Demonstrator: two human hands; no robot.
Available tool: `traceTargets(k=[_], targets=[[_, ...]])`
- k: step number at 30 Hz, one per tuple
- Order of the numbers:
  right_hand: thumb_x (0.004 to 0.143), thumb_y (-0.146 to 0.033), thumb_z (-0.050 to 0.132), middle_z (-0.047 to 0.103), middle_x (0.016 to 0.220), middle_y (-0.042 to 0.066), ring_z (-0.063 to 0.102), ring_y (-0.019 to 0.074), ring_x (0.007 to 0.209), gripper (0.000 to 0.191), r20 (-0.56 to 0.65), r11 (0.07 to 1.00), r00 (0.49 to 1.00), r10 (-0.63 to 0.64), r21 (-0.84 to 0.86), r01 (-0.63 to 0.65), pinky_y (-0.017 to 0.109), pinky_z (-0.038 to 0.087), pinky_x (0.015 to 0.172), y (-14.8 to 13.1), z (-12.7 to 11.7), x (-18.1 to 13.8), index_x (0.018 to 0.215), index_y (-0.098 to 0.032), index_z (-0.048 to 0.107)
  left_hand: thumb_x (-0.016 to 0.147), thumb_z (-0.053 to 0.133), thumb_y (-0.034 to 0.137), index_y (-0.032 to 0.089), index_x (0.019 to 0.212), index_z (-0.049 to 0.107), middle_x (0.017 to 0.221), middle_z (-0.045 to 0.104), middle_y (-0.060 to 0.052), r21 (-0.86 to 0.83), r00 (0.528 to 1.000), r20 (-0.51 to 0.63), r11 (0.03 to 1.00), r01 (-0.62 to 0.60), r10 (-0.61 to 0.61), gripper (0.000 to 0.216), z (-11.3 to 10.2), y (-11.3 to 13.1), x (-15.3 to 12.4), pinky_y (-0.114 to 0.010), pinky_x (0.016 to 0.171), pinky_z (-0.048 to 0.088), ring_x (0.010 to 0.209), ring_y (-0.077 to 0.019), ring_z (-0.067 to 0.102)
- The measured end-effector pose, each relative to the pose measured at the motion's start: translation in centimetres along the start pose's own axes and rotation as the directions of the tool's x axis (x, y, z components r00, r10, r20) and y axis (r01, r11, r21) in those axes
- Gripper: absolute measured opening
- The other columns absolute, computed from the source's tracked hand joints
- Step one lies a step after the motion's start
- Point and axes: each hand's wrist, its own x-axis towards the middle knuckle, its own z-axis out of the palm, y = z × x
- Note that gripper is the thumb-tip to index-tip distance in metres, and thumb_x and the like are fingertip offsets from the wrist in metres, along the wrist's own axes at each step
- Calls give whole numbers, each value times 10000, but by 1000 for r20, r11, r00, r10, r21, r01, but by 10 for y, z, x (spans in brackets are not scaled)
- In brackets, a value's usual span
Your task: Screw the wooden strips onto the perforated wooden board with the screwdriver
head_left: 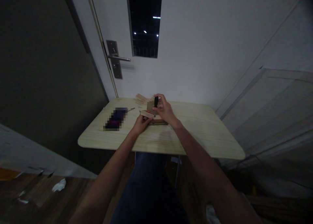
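Observation:
My right hand [165, 110] is closed around the black handle of a screwdriver [156, 101], which stands upright with its tip down at the wooden pieces. With my left hand [141, 123] I grip a pale wooden strip [147, 114], its right end close under the screwdriver tip. Beneath both hands lies a brown wooden board [152, 106], partly covered by my fingers. A stacked wooden edge [158, 122] shows in front of it. The exact contact at the tip is too small to make out.
Several loose pale wooden strips [140, 98] lie at the table's back edge. A pixelated dark object [115, 119] rests at left, with a thin metal piece [131, 109] beside it. The light wooden table [207, 129] stands against a white door with a metal handle [119, 58].

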Motion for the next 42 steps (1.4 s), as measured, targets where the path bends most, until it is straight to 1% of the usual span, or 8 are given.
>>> traceTargets(k=[6,12,21,25,30,33,36,42], targets=[[794,-156,622,593,1140,48,601,117,730,489,72,997,996,-47,-63,52,270,525,685,-2,-1,2,1215,-275,404,756,703,411,173,1066,549,1060,645,-81,-12,1000,3,1000,2,-2,419,0,6,-1,-335,846,486,962,-209,611],[798,-78,574,605,1184,41,577,154,783,536,145,971,985,-91,-206,120,351,511,813,-8,-1,4,1275,-293,459,755,700,420,181,1074,545,1078,642,-80,-26,1000,4,1000,-2,2,427,1,7,-1,-337,873,475,987,-208,605],[816,-13,419,597,1237,48,601,159,902,602,262,966,955,-137,-178,187,354,514,878,-12,-11,6,1357,-277,416,750,704,403,172,1036,547,1042,648,-78,-29,1000,6,1000,1,-1,400,1,9,-2,-326,817,494,948,-206,617],[809,-27,455,632,1140,33,620,161,882,596,248,974,964,-92,-178,138,345,537,846,-11,-11,7,1345,-287,444,743,714,417,179,1040,553,1057,654,-78,-51,1000,-5,999,-1,1,413,1,7,-1,-326,831,496,967,-207,617],[782,-85,576,624,1014,4,598,131,731,544,168,985,985,-49,-153,75,312,546,742,-9,-5,8,1279,-285,476,725,727,459,174,1043,560,1073,653,-84,-64,1000,-2,998,-5,5,458,2,1,1,-341,878,487,989,-211,615],[757,-78,609,624,1062,20,601,149,792,555,130,983,989,-66,-161,87,321,534,776,-9,-2,8,1258,-280,482,733,722,450,177,1052,565,1081,657,-85,-63,1000,-7,998,0,-1,448,2,0,1,-346,891,487,998,-216,618],[754,-75,608,610,1154,52,594,169,849,524,124,974,988,-88,-196,111,334,515,813,-11,-3,8,1230,-266,499,751,710,425,182,1061,572,1091,655,-83,-49,1000,1,999,8,-8,418,1,1,0,-349,893,490,995,-217,619],[778,-37,485,598,1091,52,592,170,853,568,162,963,981,-105,-230,141,314,491,800,-12,-7,6,1299,-256,422,749,710,410,169,1067,551,1071,646,-89,-67,1000,8,998,6,-5,429,2,3,-1,-354,884,493,982,-214,620]])
